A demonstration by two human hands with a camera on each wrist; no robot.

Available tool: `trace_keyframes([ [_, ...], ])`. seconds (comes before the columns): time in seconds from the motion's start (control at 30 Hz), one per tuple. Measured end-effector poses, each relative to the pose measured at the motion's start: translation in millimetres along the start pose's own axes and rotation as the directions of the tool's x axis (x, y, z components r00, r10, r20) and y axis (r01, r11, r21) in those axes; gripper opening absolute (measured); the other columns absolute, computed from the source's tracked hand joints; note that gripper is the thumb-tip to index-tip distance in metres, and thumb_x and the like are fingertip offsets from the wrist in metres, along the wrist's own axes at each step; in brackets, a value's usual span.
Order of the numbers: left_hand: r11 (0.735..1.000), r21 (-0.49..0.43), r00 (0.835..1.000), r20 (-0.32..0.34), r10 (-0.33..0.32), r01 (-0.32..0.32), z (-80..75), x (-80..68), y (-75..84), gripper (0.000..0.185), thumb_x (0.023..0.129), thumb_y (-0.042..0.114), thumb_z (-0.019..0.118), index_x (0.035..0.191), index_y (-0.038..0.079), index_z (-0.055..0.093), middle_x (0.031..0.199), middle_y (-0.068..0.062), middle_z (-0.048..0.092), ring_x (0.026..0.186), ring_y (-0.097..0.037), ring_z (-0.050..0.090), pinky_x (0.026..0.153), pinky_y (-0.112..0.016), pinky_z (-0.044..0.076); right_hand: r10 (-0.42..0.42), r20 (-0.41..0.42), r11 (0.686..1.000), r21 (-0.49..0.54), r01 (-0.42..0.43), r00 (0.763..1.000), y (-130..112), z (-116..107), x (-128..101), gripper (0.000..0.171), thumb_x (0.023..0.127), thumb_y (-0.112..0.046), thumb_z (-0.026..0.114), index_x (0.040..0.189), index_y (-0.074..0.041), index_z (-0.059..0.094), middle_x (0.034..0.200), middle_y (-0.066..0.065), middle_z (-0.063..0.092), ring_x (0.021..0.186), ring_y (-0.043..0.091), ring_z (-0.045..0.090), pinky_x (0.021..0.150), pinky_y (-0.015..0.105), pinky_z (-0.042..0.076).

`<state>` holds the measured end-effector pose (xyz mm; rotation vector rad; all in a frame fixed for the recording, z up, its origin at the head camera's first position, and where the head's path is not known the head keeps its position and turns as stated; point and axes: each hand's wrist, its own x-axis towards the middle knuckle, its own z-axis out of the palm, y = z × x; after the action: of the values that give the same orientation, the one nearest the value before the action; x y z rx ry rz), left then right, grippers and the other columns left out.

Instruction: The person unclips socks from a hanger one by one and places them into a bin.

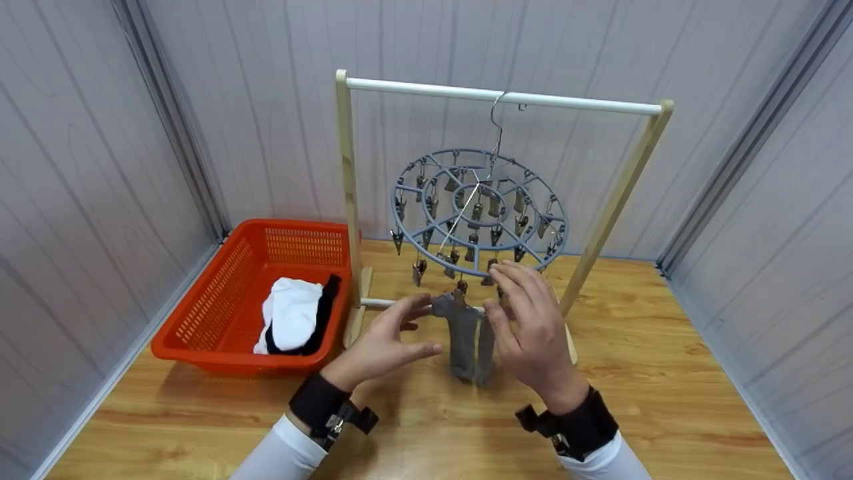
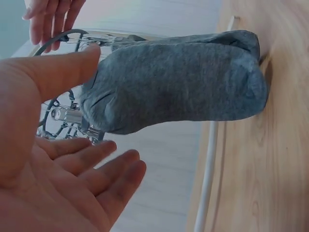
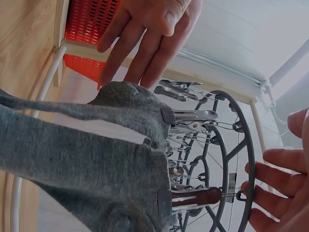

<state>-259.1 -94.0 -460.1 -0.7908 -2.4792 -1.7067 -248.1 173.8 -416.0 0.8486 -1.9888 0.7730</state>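
Note:
Grey socks (image 1: 463, 337) hang from metal clips (image 3: 195, 198) at the near edge of a round grey clip hanger (image 1: 480, 270). My left hand (image 1: 386, 340) is spread beside the socks on their left, thumb and fingers apart, gripping nothing. In the left wrist view its thumb (image 2: 63, 72) lies close to the upper sock end; whether it touches cannot be told. My right hand (image 1: 533, 327) is at the right of the socks, its fingers extended near the hanger's rim. In the right wrist view those fingers (image 3: 275, 176) are right by the outer ring, pinching nothing.
The hanger hooks onto the white bar (image 1: 433, 90) of a wooden-legged stand (image 1: 606, 213). Several unused clips dangle from its rings. An orange basket (image 1: 200, 327) at left holds white socks (image 1: 293, 313) and a black cloth item (image 1: 326, 313). Pale panels (image 1: 280, 133) enclose the wooden surface (image 1: 666, 400).

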Motion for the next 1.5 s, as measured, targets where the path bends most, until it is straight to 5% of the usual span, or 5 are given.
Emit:
trace_keyframes([
  [0.37,1.000,-0.014,0.999,-0.050,-0.005,0.004,2.8,-0.2,2.1,0.078,0.095,0.015,0.091,0.160,-0.001,0.052,0.144,-0.016,0.069,0.132,-0.035,0.065,0.110,-0.059,0.052,-0.042,0.022,0.999,0.000,0.042,0.999,-4.1,1.0,0.3,0.046,0.103,-0.001,0.072,0.148,0.002,0.066,0.151,0.019,0.065,0.145,0.038,0.056,0.128,0.052,0.034],
  [0.7,0.999,-0.019,0.998,-0.052,-0.026,0.025,5.1,3.1,-4.8,0.068,0.095,0.014,0.090,0.154,0.000,0.059,0.138,-0.014,0.074,0.125,-0.032,0.069,0.104,-0.055,0.057,-0.079,0.032,0.997,0.023,0.079,0.996,-2.3,1.5,0.6,0.042,0.111,-0.012,0.065,0.150,0.004,0.064,0.153,0.022,0.063,0.144,0.042,0.056,0.128,0.047,0.036],
  [1.07,1.000,0.021,0.992,-0.125,-0.018,0.020,7.0,4.1,-5.4,0.016,0.097,0.013,0.086,0.111,0.006,0.080,0.095,0.001,0.074,0.084,-0.020,0.060,0.074,-0.030,0.047,-0.084,-0.029,0.994,0.065,0.086,0.996,-4.3,1.8,1.9,0.039,0.107,-0.005,0.067,0.146,0.004,0.068,0.147,0.023,0.066,0.142,0.040,0.058,0.127,0.045,0.038],
  [1.33,0.997,-0.076,0.997,-0.081,-0.011,0.005,7.8,2.0,0.6,0.022,0.099,0.012,0.085,0.118,0.004,0.080,0.104,-0.005,0.077,0.091,-0.017,0.067,0.081,-0.032,0.058,-0.195,-0.180,0.977,0.054,0.207,0.964,-7.5,1.5,5.0,0.030,0.112,-0.014,0.063,0.132,0.004,0.076,0.136,0.021,0.072,0.133,0.042,0.065,0.121,0.045,0.045],
  [1.5,0.992,-0.123,0.998,-0.062,0.004,-0.011,9.0,0.1,4.1,0.029,0.099,0.012,0.085,0.126,0.001,0.078,0.113,-0.010,0.079,0.099,-0.019,0.073,0.087,-0.034,0.063,-0.242,-0.169,0.964,0.066,0.256,0.956,-7.5,3.1,2.4,0.029,0.112,-0.015,0.065,0.131,0.002,0.077,0.129,0.017,0.075,0.119,0.037,0.070,0.111,0.041,0.051],
])
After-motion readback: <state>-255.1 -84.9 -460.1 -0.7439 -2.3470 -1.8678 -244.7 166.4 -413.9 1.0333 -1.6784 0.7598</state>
